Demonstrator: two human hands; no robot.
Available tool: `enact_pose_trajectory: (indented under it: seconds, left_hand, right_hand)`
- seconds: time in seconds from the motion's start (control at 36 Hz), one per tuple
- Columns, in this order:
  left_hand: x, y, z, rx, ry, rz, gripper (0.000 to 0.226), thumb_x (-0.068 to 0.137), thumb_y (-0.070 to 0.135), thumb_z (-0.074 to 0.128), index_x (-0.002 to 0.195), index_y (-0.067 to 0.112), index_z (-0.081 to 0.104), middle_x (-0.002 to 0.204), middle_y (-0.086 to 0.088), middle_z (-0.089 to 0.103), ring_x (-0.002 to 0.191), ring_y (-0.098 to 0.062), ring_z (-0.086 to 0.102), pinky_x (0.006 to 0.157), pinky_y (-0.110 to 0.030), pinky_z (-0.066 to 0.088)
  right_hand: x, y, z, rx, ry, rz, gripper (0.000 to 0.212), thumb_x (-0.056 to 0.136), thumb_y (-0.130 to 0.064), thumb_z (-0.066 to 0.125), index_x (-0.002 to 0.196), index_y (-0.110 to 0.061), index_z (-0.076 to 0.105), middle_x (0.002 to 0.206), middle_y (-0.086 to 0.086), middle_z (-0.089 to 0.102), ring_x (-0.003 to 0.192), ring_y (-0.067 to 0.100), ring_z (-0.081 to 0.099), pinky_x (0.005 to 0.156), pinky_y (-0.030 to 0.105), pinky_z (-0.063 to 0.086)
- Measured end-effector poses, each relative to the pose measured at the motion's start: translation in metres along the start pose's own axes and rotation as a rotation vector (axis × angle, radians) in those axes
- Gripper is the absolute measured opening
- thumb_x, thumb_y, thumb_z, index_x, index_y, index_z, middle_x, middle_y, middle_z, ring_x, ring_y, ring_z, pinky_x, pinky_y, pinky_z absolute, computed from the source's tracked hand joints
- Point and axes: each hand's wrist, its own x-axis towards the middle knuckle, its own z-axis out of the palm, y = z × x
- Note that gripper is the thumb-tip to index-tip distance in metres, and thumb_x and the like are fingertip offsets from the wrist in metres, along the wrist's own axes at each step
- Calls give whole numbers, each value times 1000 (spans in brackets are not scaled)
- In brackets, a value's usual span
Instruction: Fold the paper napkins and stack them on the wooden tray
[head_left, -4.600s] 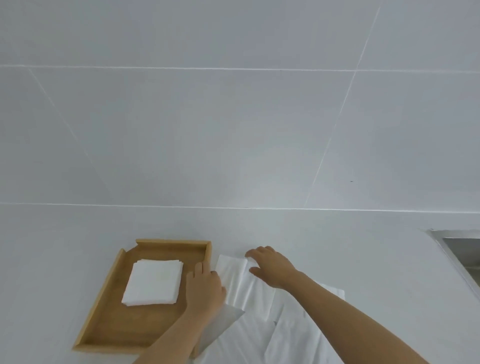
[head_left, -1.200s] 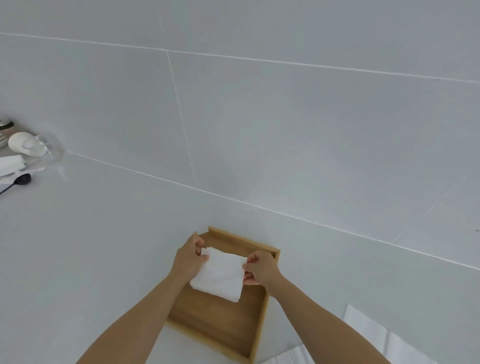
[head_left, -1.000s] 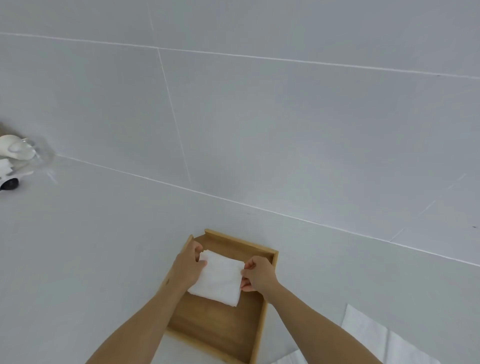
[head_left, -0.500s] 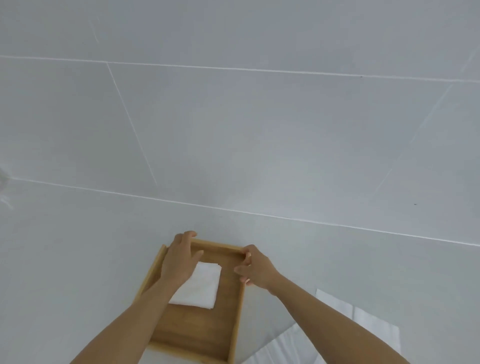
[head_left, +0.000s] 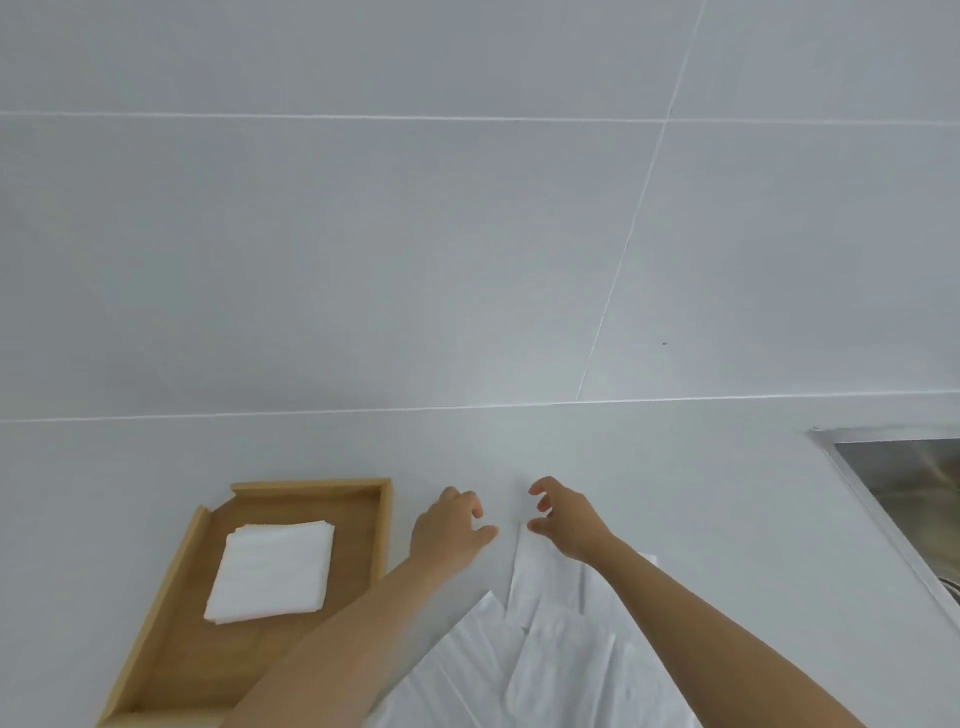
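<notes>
A wooden tray (head_left: 382, 525) lies on the white counter at the lower left. On it rests a stack of folded white napkins (head_left: 272, 569). Unfolded white paper napkins (head_left: 519, 654) lie spread on the counter to the right of the tray, partly under my forearms. My left hand (head_left: 447, 530) hovers just right of the tray with fingers curled and apart, holding nothing. My right hand (head_left: 563, 522) is a little further right, above the far edge of the loose napkins, fingers spread and empty.
A metal sink (head_left: 914, 483) is sunk into the counter at the right edge. A white tiled wall (head_left: 467, 234) rises behind the counter.
Both hands let go of the folded napkin, now lying on the stack in the tray, and moved right to the loose napkins. The view swung right, bringing the sink in.
</notes>
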Motion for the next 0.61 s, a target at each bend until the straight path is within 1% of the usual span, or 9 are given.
enact_pose_trajectory:
  seconds: [0.06, 0.11, 0.17, 0.22, 0.31, 0.39, 0.47, 0.56, 0.61]
  left_hand:
    - [0, 10, 13, 32, -47, -10, 35, 86, 36, 55, 111, 11, 55, 120, -6, 52, 105, -22, 57, 90, -31, 45]
    - [0, 17, 24, 58, -96, -20, 37, 85, 37, 55, 112, 11, 54, 120, -6, 51, 106, -22, 56, 90, -31, 44]
    - [1, 24, 35, 106, -145, -25, 39, 85, 37, 55, 113, 11, 53, 121, -7, 50, 110, -23, 54, 92, -32, 43]
    - [1, 27, 42, 150, -180, -29, 41, 84, 37, 54, 116, 10, 51, 123, -8, 49, 113, -24, 52, 94, -33, 42]
    - [6, 32, 49, 212, -180, -22, 41, 85, 35, 54, 117, 11, 49, 123, -8, 48, 113, -24, 51, 93, -33, 42]
    - [12, 35, 53, 275, -157, -16, 39, 85, 34, 56, 117, 12, 48, 123, -8, 49, 112, -24, 51, 91, -32, 43]
    - [17, 35, 56, 297, -142, -14, 41, 84, 37, 58, 116, 14, 47, 122, -7, 49, 113, -23, 50, 91, -32, 43]
    - [21, 32, 56, 296, -127, -15, 42, 84, 37, 58, 117, 14, 46, 123, -6, 49, 113, -23, 51, 90, -32, 43]
    - [23, 30, 56, 290, -117, -12, 43, 85, 36, 57, 120, 14, 44, 124, -6, 49, 114, -23, 50, 91, -33, 43]
  right_hand:
    - [-1, 10, -3, -54, -7, 20, 39, 88, -13, 56, 125, -11, 44, 114, 9, 54, 93, 18, 47, 86, 30, 43]
    - [-1, 18, -4, -107, -20, 38, 40, 89, -13, 55, 127, -12, 43, 125, 11, 53, 107, 22, 50, 93, 32, 43]
    - [1, 25, -4, -151, -35, 53, 43, 88, -15, 56, 128, -14, 43, 129, 10, 52, 119, 24, 47, 96, 34, 42]
    - [2, 26, 0, -197, -61, 51, 47, 87, -17, 59, 130, -15, 42, 130, 9, 50, 122, 25, 43, 99, 35, 41]
    - [6, 28, 4, -263, -77, 43, 52, 85, -22, 63, 132, -15, 40, 133, 8, 47, 124, 25, 40, 103, 35, 38]
    - [13, 30, 7, -330, -78, 27, 54, 83, -24, 64, 131, -14, 40, 133, 7, 46, 125, 25, 38, 103, 35, 35]
    - [18, 30, 10, -393, -90, 15, 48, 83, -25, 64, 124, -11, 42, 128, 8, 49, 120, 26, 39, 99, 34, 34]
    - [22, 29, 12, -405, -114, 30, 43, 82, -24, 64, 117, -10, 45, 123, 8, 54, 117, 27, 41, 96, 34, 34]
    - [24, 26, 10, -406, -134, 43, 35, 82, -24, 62, 111, -11, 48, 115, 7, 57, 114, 26, 43, 94, 33, 33]
